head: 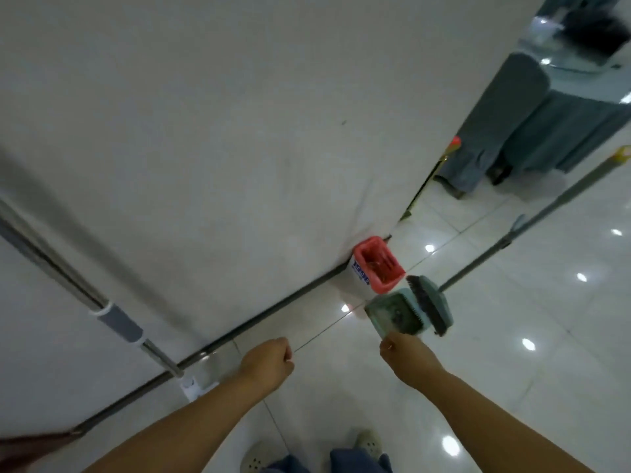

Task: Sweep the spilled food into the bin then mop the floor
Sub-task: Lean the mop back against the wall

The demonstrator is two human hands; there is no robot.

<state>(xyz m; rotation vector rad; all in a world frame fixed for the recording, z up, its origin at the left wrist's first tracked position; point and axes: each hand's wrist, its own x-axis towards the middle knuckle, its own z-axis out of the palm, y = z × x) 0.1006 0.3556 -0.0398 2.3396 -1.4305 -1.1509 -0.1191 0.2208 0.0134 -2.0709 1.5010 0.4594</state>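
My right hand (408, 358) sits curled at the near edge of the green dustpan (392, 315), and I judge it to be gripping that edge, though the fingers themselves are hidden; my left hand (269, 361) is balled into a loose fist with nothing in it that I can see. The dustpan is just beside the red-rimmed bin (377, 264), which stands against the wall (205, 148); its open mouth faces away from me, towards the bin, and dark scraps (397, 314) lie in it, too blurred to name. I expect thin, stiff plastic; light, easy to tip, and best held at the near edge so the mouth can tilt over the bin. The broom (431, 303) lies with its bristle head touching the dustpan's far side; its long handle runs up and to the right across the glossy floor (512, 387); whether it leans or lies flat I cannot tell. The mop (119, 322) leans on the wall to my left, pole slanting up-left from its foot; I would take it by the grey sleeve; long, rigid, likely top-heavy to swing.
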